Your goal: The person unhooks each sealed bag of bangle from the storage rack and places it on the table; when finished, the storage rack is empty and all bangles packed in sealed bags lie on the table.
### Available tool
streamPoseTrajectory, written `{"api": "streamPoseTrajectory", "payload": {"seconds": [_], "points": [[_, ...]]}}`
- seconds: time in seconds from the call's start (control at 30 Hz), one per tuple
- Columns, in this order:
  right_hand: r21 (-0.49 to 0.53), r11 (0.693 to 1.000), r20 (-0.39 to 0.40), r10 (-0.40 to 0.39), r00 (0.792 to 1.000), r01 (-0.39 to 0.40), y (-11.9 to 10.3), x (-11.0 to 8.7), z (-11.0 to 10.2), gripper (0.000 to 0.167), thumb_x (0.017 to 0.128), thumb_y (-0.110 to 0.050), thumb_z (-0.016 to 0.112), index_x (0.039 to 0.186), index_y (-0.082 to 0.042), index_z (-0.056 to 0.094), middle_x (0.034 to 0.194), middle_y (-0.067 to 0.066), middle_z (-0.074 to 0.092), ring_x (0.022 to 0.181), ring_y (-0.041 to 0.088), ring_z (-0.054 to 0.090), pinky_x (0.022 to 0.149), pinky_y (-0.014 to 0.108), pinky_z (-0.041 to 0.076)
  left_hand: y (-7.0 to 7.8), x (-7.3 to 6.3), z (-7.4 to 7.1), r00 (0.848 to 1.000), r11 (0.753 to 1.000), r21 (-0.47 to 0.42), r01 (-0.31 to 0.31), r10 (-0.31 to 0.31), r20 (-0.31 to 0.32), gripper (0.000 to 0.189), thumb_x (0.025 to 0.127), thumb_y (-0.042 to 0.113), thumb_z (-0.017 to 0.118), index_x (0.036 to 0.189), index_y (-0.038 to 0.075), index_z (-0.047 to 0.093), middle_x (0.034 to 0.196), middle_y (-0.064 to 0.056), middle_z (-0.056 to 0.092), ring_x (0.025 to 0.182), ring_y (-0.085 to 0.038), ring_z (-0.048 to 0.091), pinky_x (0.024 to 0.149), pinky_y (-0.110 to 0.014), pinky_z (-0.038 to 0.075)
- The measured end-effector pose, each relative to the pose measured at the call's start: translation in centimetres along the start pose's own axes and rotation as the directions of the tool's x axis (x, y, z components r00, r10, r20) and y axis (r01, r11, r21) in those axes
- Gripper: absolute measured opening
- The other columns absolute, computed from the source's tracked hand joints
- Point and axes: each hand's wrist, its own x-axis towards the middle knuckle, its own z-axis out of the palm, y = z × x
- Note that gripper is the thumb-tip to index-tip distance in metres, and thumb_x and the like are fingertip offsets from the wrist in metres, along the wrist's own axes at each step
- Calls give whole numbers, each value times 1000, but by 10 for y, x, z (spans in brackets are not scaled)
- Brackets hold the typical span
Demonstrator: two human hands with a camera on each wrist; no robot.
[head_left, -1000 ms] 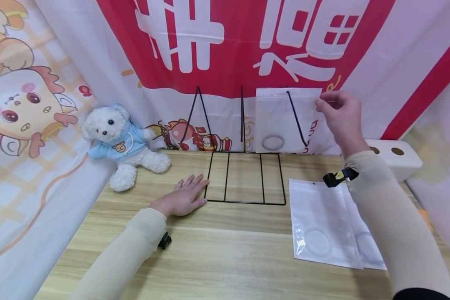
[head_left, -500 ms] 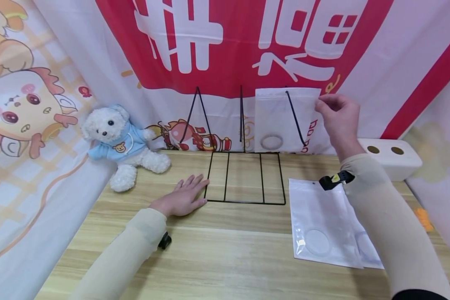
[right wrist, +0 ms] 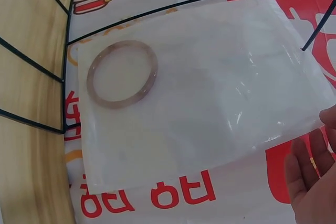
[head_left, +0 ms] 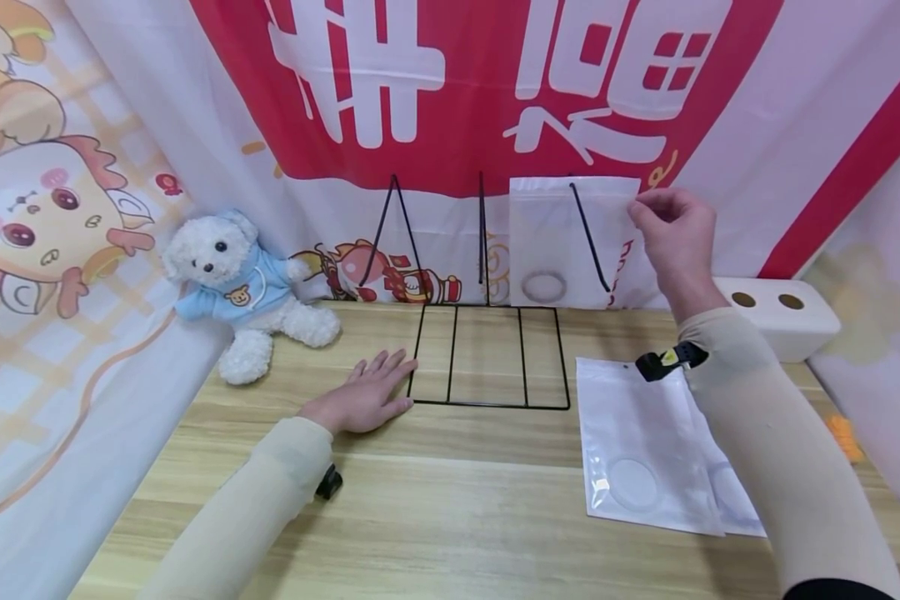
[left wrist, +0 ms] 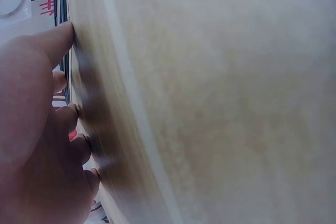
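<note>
A clear zip bag (head_left: 562, 233) hangs on a hook arm of the black wire display rack (head_left: 487, 406), against the backdrop. Inside the bag lies a pale brownish bangle (right wrist: 153, 69), low in one corner. My right hand (head_left: 678, 242) pinches the bag's upper right edge between thumb and fingers; the right wrist view shows the thumb (right wrist: 328, 116) at that edge. Flat on the table, my left hand (head_left: 367, 392) has its fingers spread, with fingertips touching the left side of the rack's base. In the left wrist view the thumb (left wrist: 60, 38) reaches the rack's wire.
White bags (head_left: 637, 425) holding rings lie overlapped on the table right of the rack, partly beneath my right forearm. Behind that arm stands a white box (head_left: 791, 321) with round holes. A teddy bear (head_left: 247, 283) in blue sits at left. Something orange (head_left: 843, 437) lies far right.
Hardly anything differs. The right hand keeps its pinch on the hanging bag with a very slight shift to the left, and the left hand stays on the table.
</note>
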Motion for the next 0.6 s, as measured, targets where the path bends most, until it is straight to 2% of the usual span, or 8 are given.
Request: {"api": "streamPoseTrajectory", "payload": {"seconds": [0.13,0.4,0.6], "points": [[-10,1000,-6,14,1000,-14,-3,-1,0,40,98,-48,78,130,-25,76,131,-7,71,118,10,63,114,32,56,-1,0,1,1000,1000,-3,-2,2,-4,72,115,46,46,175,19,18,184,-14,5,169,-44,2,134,-71,2],[0,999,4,37,999,-37,-6,-2,0,46,95,-49,81,133,-24,73,130,-5,74,115,11,69,115,33,56,-1,-1,1,1000,1000,-7,-5,5,-5,72,115,46,46,175,19,19,184,-14,5,169,-44,2,134,-71,2],[15,999,29,38,999,-38,-7,-1,1,47,95,-47,80,136,-26,71,138,-2,73,123,16,73,117,37,53,0,-1,0,1000,1000,-11,0,0,-3,72,115,46,47,175,19,19,184,-14,5,169,-44,2,134,-71,2]]}}
